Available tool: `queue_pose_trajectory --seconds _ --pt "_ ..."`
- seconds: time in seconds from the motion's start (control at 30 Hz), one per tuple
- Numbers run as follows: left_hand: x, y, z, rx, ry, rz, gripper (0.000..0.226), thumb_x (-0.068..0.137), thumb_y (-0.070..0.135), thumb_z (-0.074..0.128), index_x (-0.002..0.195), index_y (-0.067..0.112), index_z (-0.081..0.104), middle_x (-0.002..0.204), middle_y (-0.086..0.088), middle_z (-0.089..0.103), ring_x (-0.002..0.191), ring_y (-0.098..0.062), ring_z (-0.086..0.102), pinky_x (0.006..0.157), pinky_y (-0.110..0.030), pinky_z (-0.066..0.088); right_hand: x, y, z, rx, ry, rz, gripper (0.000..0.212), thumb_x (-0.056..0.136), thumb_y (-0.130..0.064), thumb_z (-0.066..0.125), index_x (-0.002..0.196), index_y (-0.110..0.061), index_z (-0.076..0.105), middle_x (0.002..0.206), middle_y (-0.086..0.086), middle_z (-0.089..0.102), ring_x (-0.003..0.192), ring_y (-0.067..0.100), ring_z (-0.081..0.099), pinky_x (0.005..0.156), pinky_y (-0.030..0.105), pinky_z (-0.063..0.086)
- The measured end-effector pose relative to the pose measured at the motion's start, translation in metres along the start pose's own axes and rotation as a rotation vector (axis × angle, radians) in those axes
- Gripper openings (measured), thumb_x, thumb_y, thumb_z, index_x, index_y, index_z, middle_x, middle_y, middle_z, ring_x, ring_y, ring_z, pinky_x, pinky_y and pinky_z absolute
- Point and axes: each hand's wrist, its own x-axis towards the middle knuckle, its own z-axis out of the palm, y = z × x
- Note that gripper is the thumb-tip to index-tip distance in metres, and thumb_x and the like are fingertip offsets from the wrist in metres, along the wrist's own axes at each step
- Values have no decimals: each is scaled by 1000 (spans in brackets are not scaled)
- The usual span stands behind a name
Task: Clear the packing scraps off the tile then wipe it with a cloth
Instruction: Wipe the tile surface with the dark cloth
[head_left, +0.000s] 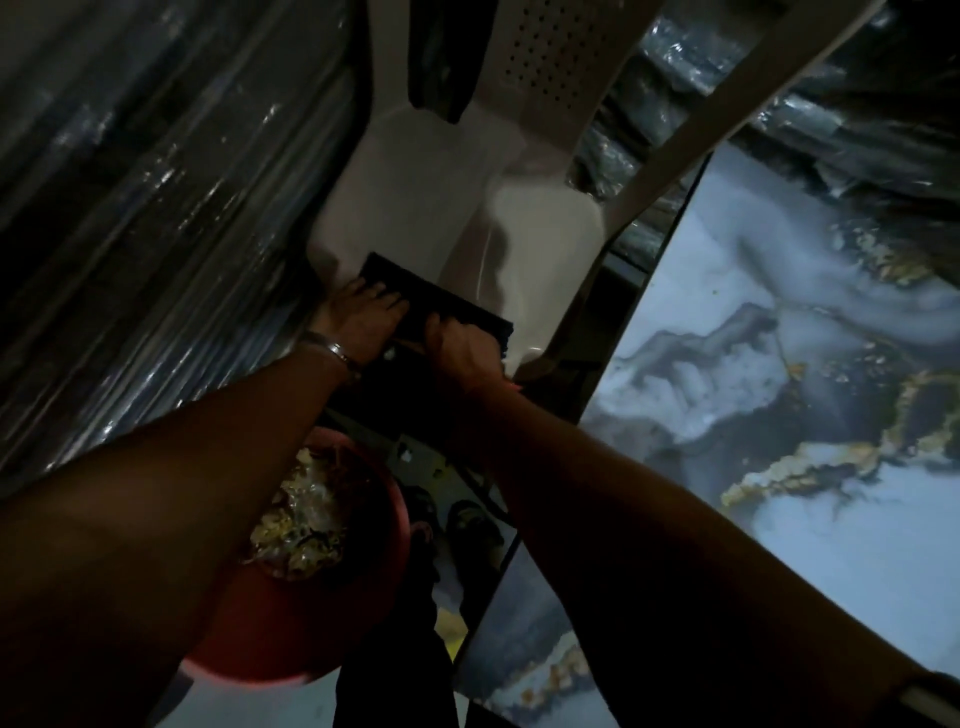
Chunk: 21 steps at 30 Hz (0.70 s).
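A dark cloth (436, 306) lay on the seat of a pale plastic chair (415, 208), near the middle of the view, and both hands were on it. The left hand (363, 319) rested on the left part of the cloth with its fingers rather straight and close together, pressing down on the fabric. The right hand (462, 348) gripped the near right edge of the cloth with its fingers curled around it. A metal bangle (332, 351) sat on the left wrist. The marble-patterned tile (779, 415), white and grey with gold veins, lay to the right of the chair and well apart from the cloth, and its surface looked mostly bare. Below the left forearm, near the person, stood a red tub (374, 519) that held crumpled packing scraps (298, 519). On the far left, stacks wrapped in shiny plastic film (130, 234) filled the dim background.
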Motion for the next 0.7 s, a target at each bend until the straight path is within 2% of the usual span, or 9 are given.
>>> queue_pose_trajectory --seconds 0.07,0.13,0.2,0.27,0.33,0.43,0.5,0.6,0.7 --pt "-6 6 -28 -59 -13 -14 46 92 19 54 136 7 60 141 -20 59 132 -40 53 109 -47 37 -16 6 -29 65 -9 48 37 108 -24 41 140 -9 50 126 16 64 113 37 65 80 39 47" --pt "-8 8 -51 -124 17 24 48 84 34 49 122 12 69 126 -20 68 118 -41 62 103 -48 46 -34 13 -63 196 -10 116 35 103 -26 52 135 -14 57 124 17 65 113 38 64 84 40 49" --pt "-23 26 -117 -136 26 8 54 83 37 41 126 22 68 127 -15 68 119 -38 62 103 -45 47 -62 25 -108 195 24 148 46 93 -24 63 139 -22 57 125 15 65 114 37 65 88 41 52" --pt "-28 44 -155 -76 24 42 45 96 30 40 135 27 62 135 -11 62 124 -35 58 105 -38 44 -83 31 -126 205 31 154 54 91 -20 62 143 -30 54 124 15 67 114 37 66 91 43 54" --pt "-35 72 -198 -2 102 103 44 103 26 35 141 26 57 139 -11 58 130 -33 52 104 -35 37 -121 45 -155 202 145 213 54 91 -22 60 144 -34 53 119 13 70 109 38 68 88 44 56" --pt "-28 113 -250 19 377 313 71 89 30 10 136 14 61 137 -16 61 135 -36 51 106 -45 41 -171 77 -193 165 393 230 38 93 -28 61 130 -28 58 109 10 72 97 39 69 68 39 52" --pt "-21 147 -266 95 427 357 72 90 24 7 139 9 57 141 -20 58 138 -39 49 110 -47 40 -202 102 -207 72 506 246 36 90 -22 62 125 -24 57 112 6 69 98 36 69 62 37 50" --pt "-19 200 -273 178 423 407 56 98 13 22 143 4 54 143 -24 57 135 -43 52 109 -49 44 -244 136 -208 -15 649 265 60 76 -1 63 134 -15 60 126 10 68 107 34 68 72 40 58" --pt "-17 239 -238 198 465 471 54 97 8 27 144 4 54 144 -23 57 134 -40 54 108 -49 46 -279 162 -174 -97 665 216 61 74 1 70 134 -7 65 130 15 69 113 34 70 83 40 62"
